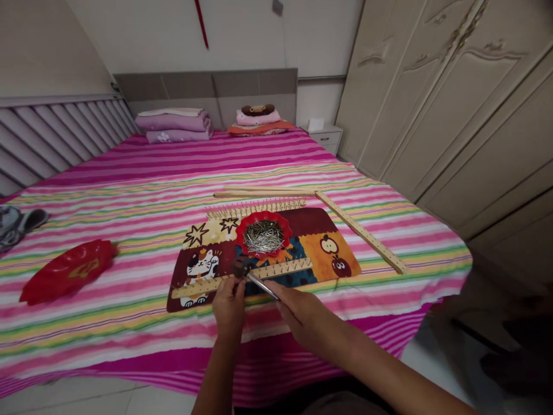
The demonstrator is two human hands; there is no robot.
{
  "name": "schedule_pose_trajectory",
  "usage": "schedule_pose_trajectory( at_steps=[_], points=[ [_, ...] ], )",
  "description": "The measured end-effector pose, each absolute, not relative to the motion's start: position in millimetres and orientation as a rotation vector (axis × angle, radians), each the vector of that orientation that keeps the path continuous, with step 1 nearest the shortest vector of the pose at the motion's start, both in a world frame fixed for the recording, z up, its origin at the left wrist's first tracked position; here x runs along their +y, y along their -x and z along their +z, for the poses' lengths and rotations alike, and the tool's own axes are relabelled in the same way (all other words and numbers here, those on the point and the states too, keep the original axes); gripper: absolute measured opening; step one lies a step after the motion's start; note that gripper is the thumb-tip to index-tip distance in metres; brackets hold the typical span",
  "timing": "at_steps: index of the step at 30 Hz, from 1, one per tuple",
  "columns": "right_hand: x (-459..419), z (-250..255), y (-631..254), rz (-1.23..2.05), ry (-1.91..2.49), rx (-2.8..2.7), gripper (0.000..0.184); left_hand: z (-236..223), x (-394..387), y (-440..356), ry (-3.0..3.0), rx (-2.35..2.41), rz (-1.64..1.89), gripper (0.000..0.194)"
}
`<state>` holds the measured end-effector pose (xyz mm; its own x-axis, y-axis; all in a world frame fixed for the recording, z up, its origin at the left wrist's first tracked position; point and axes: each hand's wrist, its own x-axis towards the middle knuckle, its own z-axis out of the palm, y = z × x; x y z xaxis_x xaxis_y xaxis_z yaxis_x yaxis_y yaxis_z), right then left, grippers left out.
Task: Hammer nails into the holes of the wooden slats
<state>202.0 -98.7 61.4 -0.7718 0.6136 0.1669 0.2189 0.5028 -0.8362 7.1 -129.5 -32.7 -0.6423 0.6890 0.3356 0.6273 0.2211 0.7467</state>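
My right hand (305,314) is wrapped round the metal handle of a hammer (262,286). The dark, slightly blurred hammer head hangs over a pale wooden strip (280,269) with nails standing in a row along it. Just left of the hammer head, my left hand (228,305) has its fingers pinched together at the strip's near edge; what they hold is hidden. The strip lies across a patterned mat (341,242) with a cartoon cat. Behind it sits a red scalloped bowl (242,241) full of loose nails.
Another nail-studded strip (259,207) lies behind the bowl. Bare wooden strips (363,233) rest at the right and back. A red plate-like dish (69,271) is at the left on the striped bedsheet (142,213). Folded bedding (175,124) stands by the headboard; wardrobe (415,92) at right.
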Motion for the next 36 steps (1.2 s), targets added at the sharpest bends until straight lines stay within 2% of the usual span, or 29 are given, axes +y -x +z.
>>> schedule_pose_trajectory(
  at_steps=[7, 13, 16, 20, 26, 32, 36],
  points=[
    [-98.5, 58.5, -229.3, 1.288, 0.773, -2.062, 0.043, -35.4, -128.5, -7.2, -1.283, 2.396, 1.447, 0.017],
    [-70.2, 25.7, -277.8, 1.492, 1.239, -1.172, 0.055, -36.4, -130.1, -3.6, -1.202, 2.350, 1.444, 0.023],
    [-62.3, 3.8, -299.8, 1.585, 1.292, -0.819, 0.065, -22.4, -135.5, -5.0, -1.193, 2.380, 1.444, 0.028],
    [-65.9, -25.3, -317.7, 1.671, 1.231, -0.602, 0.059, 8.8, -125.7, -4.0, -1.337, 2.474, 1.414, 0.027],
    [-68.8, -44.3, -320.1, 1.678, 1.197, -0.532, 0.055, 31.6, -56.3, -2.9, -1.727, 2.415, 0.895, 0.017],
    [-66.4, -45.1, -321.8, 1.719, 1.175, -0.517, 0.054, 28.0, -3.7, -25.2, -1.851, 2.389, 0.391, 0.023],
    [-65.6, -46.4, -322.1, 1.726, 1.174, -0.517, 0.051, 29.3, 6.6, -31.3, -1.838, 2.404, 0.226, 0.022]
  ],
)
